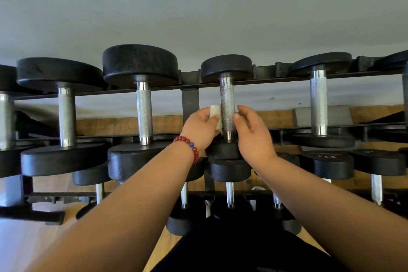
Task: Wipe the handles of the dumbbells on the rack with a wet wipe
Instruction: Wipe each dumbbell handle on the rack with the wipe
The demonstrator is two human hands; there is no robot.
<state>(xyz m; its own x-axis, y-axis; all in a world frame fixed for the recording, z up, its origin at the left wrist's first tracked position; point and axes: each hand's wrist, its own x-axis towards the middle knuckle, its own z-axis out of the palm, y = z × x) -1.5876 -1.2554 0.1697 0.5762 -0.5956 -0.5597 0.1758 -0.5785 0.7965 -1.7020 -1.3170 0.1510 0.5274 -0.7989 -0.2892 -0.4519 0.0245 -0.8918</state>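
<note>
White wipe [215, 115], pinched in our left hand [199, 129], meets handle [227, 104] at 9 o'clock; right hand [251, 132] at 3 o'clock, relaxed, empty.

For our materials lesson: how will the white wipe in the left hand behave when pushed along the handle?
The wet wipe, bunched in the left hand, is probably limp and light. The knurled dumbbell handle would likely drag on it.

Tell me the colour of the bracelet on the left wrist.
The bracelet is dark red beads with one blue bead, clearest in the head view.
</note>
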